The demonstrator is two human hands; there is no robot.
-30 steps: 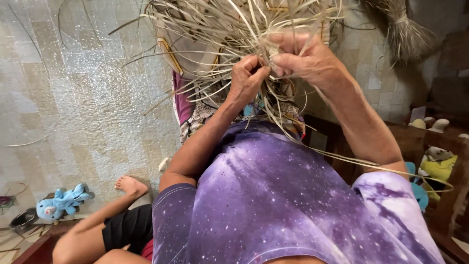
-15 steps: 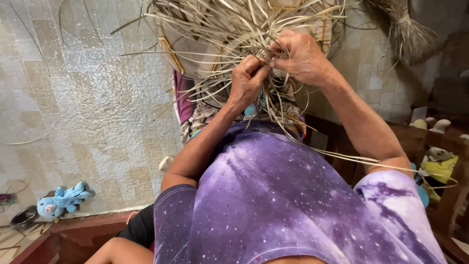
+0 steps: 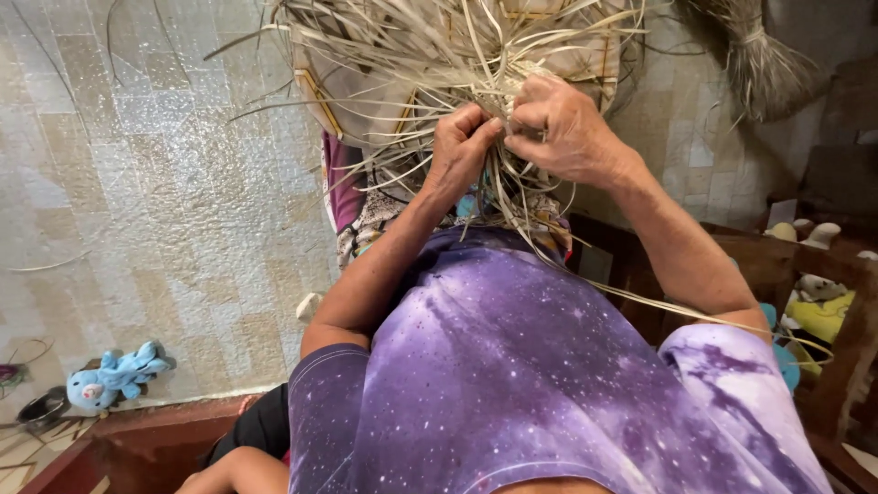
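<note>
A big tangle of pale dried straw strands [image 3: 439, 55] fans out at the top of the head view, over a partly woven piece with a wooden-looking frame [image 3: 320, 101]. My left hand [image 3: 462, 151] is closed on several strands near the middle of the tangle. My right hand [image 3: 562, 128] pinches strands right beside it, knuckles up, the two hands almost touching. Long loose strands [image 3: 658, 306] trail down over my purple speckled shirt [image 3: 512, 375].
A tiled floor [image 3: 137, 201] spreads on the left, with a blue soft toy [image 3: 114, 375] and a small dark bowl [image 3: 41, 410] at the lower left. Another person's bent leg [image 3: 240, 468] shows at the bottom. Dark wooden furniture [image 3: 823, 274] holds toys on the right; a straw bundle [image 3: 764, 64] hangs above it.
The other person's leg and foot have drawn out of the left floor area toward the bottom edge. My hands stay together on the strands, shifted only slightly.
</note>
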